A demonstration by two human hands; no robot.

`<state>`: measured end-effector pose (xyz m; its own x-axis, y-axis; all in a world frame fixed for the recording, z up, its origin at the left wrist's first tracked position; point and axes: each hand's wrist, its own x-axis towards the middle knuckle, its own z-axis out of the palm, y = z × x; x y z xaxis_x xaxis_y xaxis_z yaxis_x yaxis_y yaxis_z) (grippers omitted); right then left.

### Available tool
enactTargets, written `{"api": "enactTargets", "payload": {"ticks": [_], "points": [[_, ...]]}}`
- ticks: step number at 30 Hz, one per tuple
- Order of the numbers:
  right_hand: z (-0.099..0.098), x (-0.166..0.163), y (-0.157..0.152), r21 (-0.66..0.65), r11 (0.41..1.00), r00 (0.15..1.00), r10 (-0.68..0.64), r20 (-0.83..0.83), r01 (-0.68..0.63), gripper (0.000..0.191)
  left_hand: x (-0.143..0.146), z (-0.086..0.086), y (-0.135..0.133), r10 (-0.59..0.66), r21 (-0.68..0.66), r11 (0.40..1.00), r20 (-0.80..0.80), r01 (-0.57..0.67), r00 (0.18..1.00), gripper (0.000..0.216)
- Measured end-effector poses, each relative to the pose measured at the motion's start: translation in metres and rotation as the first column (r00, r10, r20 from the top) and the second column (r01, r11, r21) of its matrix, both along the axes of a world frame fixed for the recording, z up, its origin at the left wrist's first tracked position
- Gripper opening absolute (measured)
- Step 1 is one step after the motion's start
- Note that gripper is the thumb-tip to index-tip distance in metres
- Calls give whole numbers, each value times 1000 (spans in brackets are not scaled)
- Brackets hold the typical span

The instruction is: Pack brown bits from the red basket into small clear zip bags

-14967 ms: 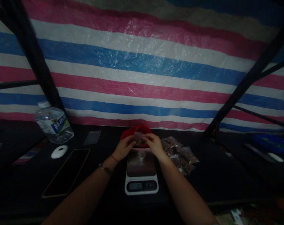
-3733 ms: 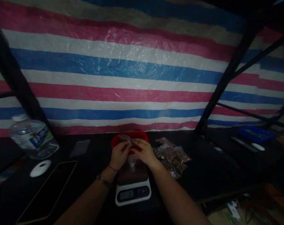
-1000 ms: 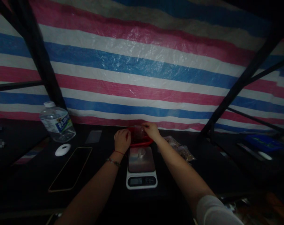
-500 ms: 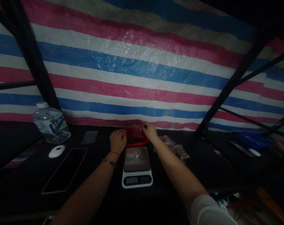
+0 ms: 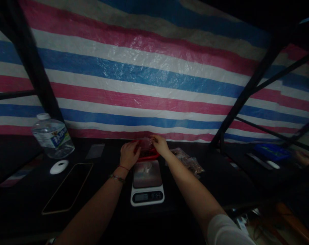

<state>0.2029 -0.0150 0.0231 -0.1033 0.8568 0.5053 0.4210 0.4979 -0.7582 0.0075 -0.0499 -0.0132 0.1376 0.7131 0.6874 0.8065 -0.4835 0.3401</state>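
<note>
Both my hands are over a red bowl point(image 5: 151, 156) at the back of the dark table, behind a white kitchen scale point(image 5: 147, 183). My left hand point(image 5: 128, 154) is closed at the bowl's left rim and reaches toward a small clear plastic bag point(image 5: 145, 143). My right hand point(image 5: 158, 144) pinches the top of that bag above the bowl. A small clear cup point(image 5: 147, 166) stands on the scale's steel platform. The bowl's contents are too dark to make out.
Several filled clear bags point(image 5: 190, 161) lie right of the scale. On the left are a water bottle point(image 5: 51, 136), a white round object point(image 5: 58, 167), a dark phone point(image 5: 67, 187) and an empty flat bag point(image 5: 95, 151). A striped tarp hangs behind.
My left hand has moved right, closer to the bag held above the bowl. My right hand stays pinched on the bag. The view has shifted slightly.
</note>
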Motion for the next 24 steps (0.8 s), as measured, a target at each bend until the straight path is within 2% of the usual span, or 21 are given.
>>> {"api": "enactTargets", "payload": {"ticks": [5,8,11,13,16,18,20,22,24], "points": [[10,-2,-10,55,998,1000,-7,6,7,27,1,-1,1,-41,-2,999,13,41,999,44],[15,2,-21,101,995,991,-14,130,1,27,1,-3,3,-105,23,994,33,104,994,40],[21,13,-30,111,993,966,10,259,-40,18,0,-5,4,-150,79,986,61,145,987,36],[24,28,-36,102,994,970,-71,231,49,16,0,-5,4,-146,101,985,81,138,986,35],[24,59,-54,37,954,950,-301,80,299,26,-1,-3,4,-116,93,990,107,106,987,34],[16,77,-74,-32,903,903,-429,15,429,43,-1,-1,3,-109,78,992,106,101,988,33],[0,86,-100,-78,848,852,-521,53,524,59,-1,1,3,-112,74,992,95,105,989,33],[-20,86,-128,-102,799,800,-569,191,593,62,0,1,2,-116,96,989,83,108,990,33],[-37,83,-153,-148,777,763,-532,367,612,60,1,0,2,-114,130,986,76,104,991,33]]}}
